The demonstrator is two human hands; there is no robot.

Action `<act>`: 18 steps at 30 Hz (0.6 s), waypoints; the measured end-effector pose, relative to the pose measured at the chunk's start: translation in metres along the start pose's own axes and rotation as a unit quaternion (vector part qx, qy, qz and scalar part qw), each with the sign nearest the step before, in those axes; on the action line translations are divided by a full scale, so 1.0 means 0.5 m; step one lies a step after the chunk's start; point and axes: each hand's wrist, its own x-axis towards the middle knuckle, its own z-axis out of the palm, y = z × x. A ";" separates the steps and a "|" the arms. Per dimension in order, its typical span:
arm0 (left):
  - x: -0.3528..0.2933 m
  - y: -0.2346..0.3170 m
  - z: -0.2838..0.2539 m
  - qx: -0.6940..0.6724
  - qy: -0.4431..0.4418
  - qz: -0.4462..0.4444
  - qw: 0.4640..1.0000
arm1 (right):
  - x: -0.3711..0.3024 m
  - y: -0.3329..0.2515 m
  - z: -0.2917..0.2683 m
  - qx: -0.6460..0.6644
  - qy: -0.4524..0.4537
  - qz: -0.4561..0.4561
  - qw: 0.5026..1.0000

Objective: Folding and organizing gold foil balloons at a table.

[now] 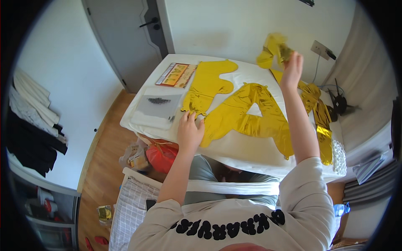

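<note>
Raised right hand grasping crumpled gold foil above the far right of the table; left hand touching a flat foil shape (pinch or mere rest, cannot tell). Foil — probably light, slippery, easily creased — best held by edges.
</note>
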 end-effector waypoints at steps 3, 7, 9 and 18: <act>0.000 -0.008 -0.003 0.003 0.015 0.000 1.000 | -0.070 -0.038 -0.073 -0.244 -0.290 -0.079 0.922; 0.008 0.001 -0.008 -0.059 0.024 -0.015 0.998 | -0.158 -0.074 -0.163 -0.264 -0.361 0.008 0.894; 0.008 -0.005 -0.009 -0.056 0.025 -0.017 0.998 | -0.213 -0.088 -0.204 -0.318 -0.378 0.071 0.866; 0.007 -0.004 -0.016 -0.039 0.004 -0.016 0.999 | -0.390 -0.187 -0.259 -0.372 -0.517 0.161 0.754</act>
